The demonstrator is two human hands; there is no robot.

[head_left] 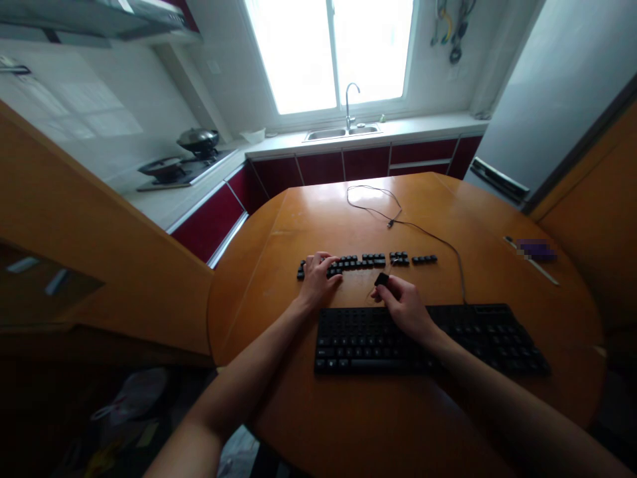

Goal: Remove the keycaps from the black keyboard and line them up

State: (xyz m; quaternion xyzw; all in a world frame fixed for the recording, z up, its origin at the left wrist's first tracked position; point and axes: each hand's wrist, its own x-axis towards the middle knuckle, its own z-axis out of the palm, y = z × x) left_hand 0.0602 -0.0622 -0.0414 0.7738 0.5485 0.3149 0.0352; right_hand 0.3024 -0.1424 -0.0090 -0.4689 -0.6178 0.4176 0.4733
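Note:
A black keyboard lies across the near part of the table, its upper left rows bare of keycaps. Beyond it, loose black keycaps are laid out in rows. My left hand rests over the left end of these rows, fingers apart and bent, its fingertips at the keycaps. Above the keyboard's back edge, my right hand pinches a black keycap between thumb and fingers. Thin wire-like strands show beside that hand; I cannot make out what they belong to.
The keyboard's cable loops over the back of the round wooden table. A thin stick and a blurred purple item lie at the right. Behind are a sink, a stove and a fridge.

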